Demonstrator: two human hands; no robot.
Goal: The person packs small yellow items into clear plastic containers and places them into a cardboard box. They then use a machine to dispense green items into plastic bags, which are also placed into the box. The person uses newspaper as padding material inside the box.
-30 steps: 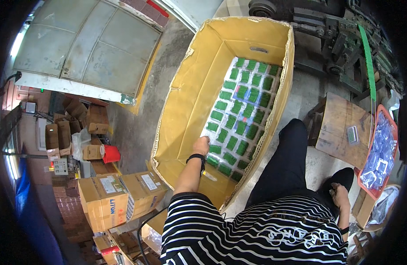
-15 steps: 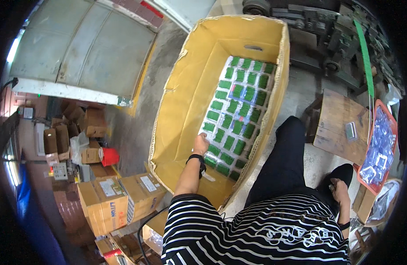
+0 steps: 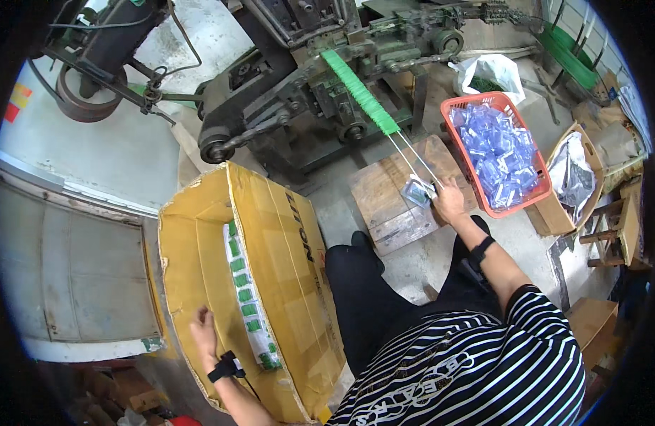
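My left hand [image 3: 203, 328], slightly blurred, is over the tall cardboard box [image 3: 281, 266], fingers loosely bent and apart, with nothing visible in them. Inside the box, a row of small green bundles [image 3: 244, 295] on white packs shows along the inner wall; the wall hides the others. My right hand [image 3: 450, 201] is closed at the lower end of two thin metal rods [image 3: 412, 156]; what its fingers grip is hidden. Close-packed green pieces [image 3: 359, 92] hang along the upper rods. Beside my right fingers, a small clear pack [image 3: 417, 192] lies on the wooden block [image 3: 395, 221].
An orange-red basket [image 3: 449, 131] full of clear plastic cases [image 3: 496, 149] stands right of the block. Behind it is a white bag [image 3: 508, 69]. A dark greasy machine [image 3: 270, 106] spans the far side. An open carton [image 3: 551, 216] stands at right.
The view has swung right, toward the machine and basket. My left hand has come up off the packs in the box. My right hand has moved from beside my leg to the rods.
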